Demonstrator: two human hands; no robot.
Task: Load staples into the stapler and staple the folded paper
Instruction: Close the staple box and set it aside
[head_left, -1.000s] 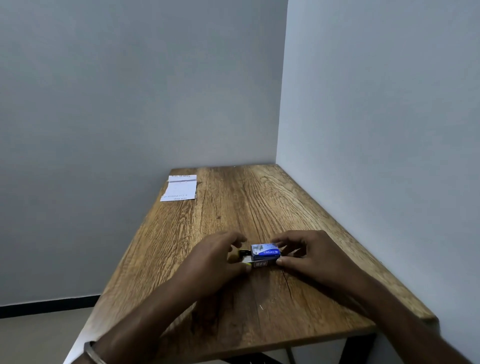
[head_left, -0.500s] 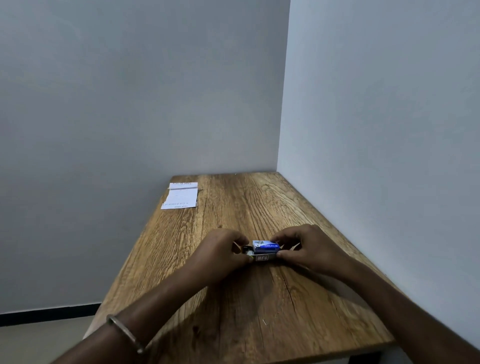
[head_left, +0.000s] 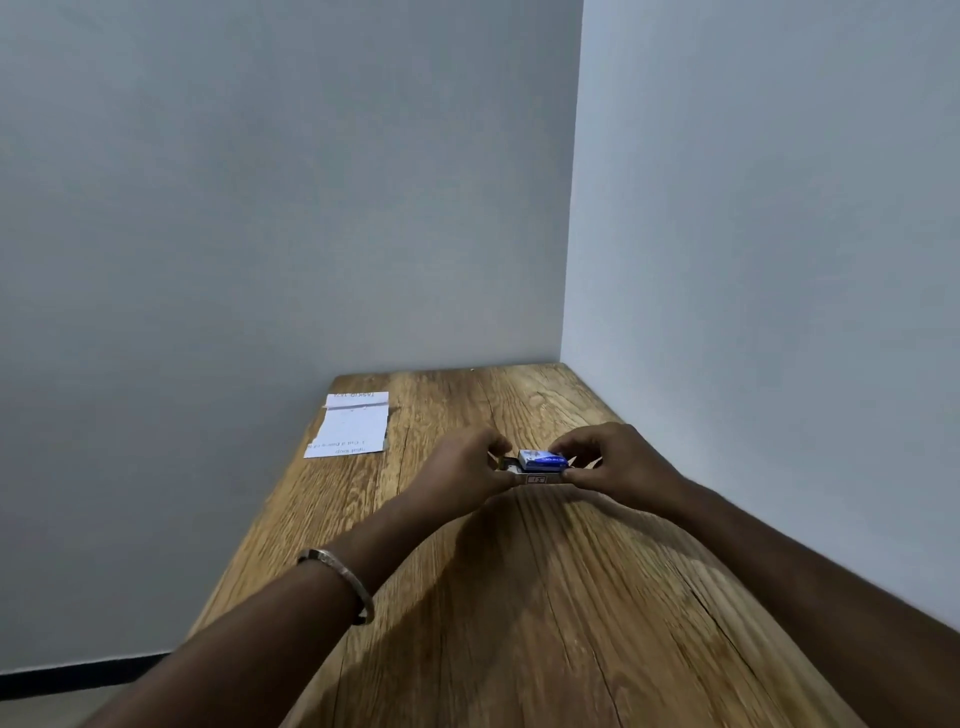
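Grainy wood table (head_left: 545, 597) bears a small blue staple box (head_left: 542, 462), pinched by both hands: left (head_left: 467, 470), right (head_left: 613, 462).

From my feed, the bench (head_left: 519, 597) sits pushed into a corner, one wall behind it and one along its right side. The folded paper (head_left: 350, 428) lies flat at the far left of the bench, near the back wall. The staple box (head_left: 540, 465) is farther right and nearer to me, on the bench between my left hand (head_left: 467, 470) and right hand (head_left: 615, 462), each touching one end. The paper and box lie well apart.
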